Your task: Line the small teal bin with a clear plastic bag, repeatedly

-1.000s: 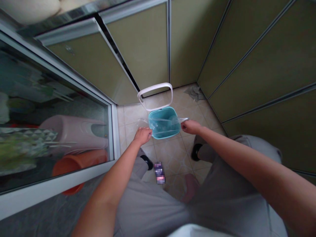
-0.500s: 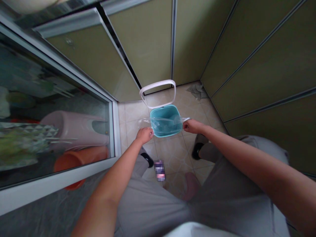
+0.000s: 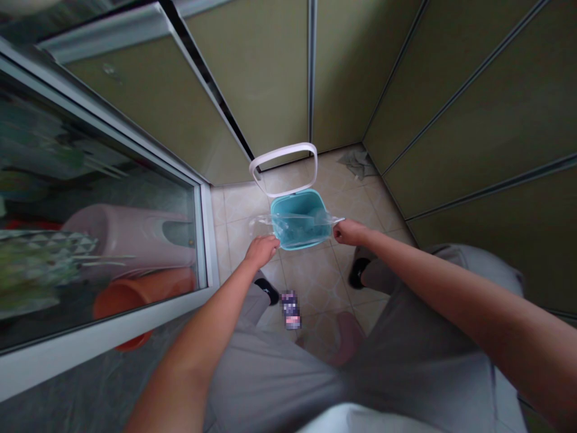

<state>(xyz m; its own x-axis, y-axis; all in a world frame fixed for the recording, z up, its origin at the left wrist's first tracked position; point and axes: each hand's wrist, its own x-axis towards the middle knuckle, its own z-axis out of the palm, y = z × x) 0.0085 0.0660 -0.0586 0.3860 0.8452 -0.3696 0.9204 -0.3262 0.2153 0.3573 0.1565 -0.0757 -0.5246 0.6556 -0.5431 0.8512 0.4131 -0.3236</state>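
Observation:
A teal trash bin stands on the tiled floor between my feet and the cabinets. Its pale pink rim ring is tipped up at the far side. Across the bin's mouth stretches a clear plastic bag, with loose folds past both sides. My left hand is closed on the bag at the near left corner of the bin. On the right, my right hand pinches the bag's other edge just beside the bin. How far the bag reaches down inside is hard to make out.
Olive cabinet panels border the far and right sides. A grey cloth lies in the floor corner. To the left is a glass door frame, with an orange bucket behind it. A blurred-out item lies near my left foot.
The view has shifted slightly, so everything sits a little further left. Both hands keep their hold on the bag, and the bin and raised ring look unchanged.

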